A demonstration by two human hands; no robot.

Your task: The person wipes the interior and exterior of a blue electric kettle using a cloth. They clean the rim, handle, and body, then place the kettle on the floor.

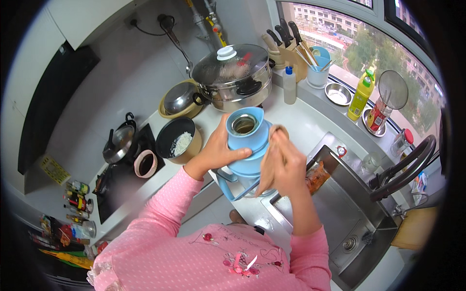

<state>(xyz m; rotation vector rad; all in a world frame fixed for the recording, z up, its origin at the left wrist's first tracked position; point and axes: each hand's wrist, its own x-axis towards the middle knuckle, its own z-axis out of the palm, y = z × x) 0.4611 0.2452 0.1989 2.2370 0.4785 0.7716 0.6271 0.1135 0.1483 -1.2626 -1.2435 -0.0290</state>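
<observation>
My left hand grips the neck area of a light blue vacuum flask, its thumb across the front. The flask stands uncapped, its round metallic mouth facing up, with a blue handle low on its near side. A brownish cloth is bunched in my right hand and lies against the flask's right side. The flask's base is partly hidden by the cloth and handle.
Left of the flask are a pot of white grains and a gas hob. Behind it stands a lidded steamer. A steel sink lies to the right, under a dark faucet. Bottles line the windowsill.
</observation>
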